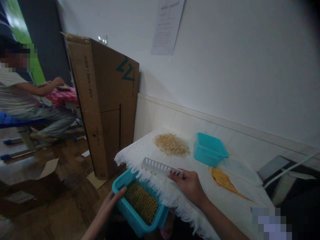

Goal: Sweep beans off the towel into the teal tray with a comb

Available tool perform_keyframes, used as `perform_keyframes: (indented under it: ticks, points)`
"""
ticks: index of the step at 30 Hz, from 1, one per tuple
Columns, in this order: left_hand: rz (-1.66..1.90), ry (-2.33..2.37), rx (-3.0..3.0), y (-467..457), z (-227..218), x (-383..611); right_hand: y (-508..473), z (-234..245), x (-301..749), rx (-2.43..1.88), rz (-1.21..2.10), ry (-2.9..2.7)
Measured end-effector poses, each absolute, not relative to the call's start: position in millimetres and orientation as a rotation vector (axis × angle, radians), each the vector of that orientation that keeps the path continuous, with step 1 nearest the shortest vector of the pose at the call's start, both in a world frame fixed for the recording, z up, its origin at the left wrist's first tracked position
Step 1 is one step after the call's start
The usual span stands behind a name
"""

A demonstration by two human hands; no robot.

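Note:
My left hand grips the near-left rim of a turquoise plastic basket, thumb over the edge. Greenish-yellow round beans lie inside it. The basket hangs just below the fringed edge of a white cloth on the table. A white plastic strip with a row of slots is pinched in my right hand. It lies low over the cloth near that edge, with a few loose beans beside it. Farther back, a pile of mixed yellow beans and paler grains is spread on the cloth.
A second turquoise basket stands on the cloth near the wall, with a yellow leaf-shaped piece in front. A tall cardboard box stands left of the table. Beyond it sits another person. An open carton is on the floor.

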State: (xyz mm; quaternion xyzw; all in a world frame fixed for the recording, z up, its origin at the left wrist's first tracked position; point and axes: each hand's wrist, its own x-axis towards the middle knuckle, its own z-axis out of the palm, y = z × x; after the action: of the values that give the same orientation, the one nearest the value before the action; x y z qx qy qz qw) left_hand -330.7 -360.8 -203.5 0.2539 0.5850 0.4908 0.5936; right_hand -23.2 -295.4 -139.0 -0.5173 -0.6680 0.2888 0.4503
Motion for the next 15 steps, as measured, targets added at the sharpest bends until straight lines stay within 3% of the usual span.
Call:
perform_keyframes:
  ticks: [5, 11, 15]
  points:
    - [1.139, 1.36, 0.593, -364, -199, -329, -310, -136, -17, -1.255, 0.85, -1.711]
    - [1.134, 1.339, 0.576, -361, -210, -329, -252, -116, 12, -1.429, 0.51, -1.488]
    - [1.122, 1.407, 0.533, -356, -219, -329, -216, -108, 14, -1.481, 0.513, -1.516]
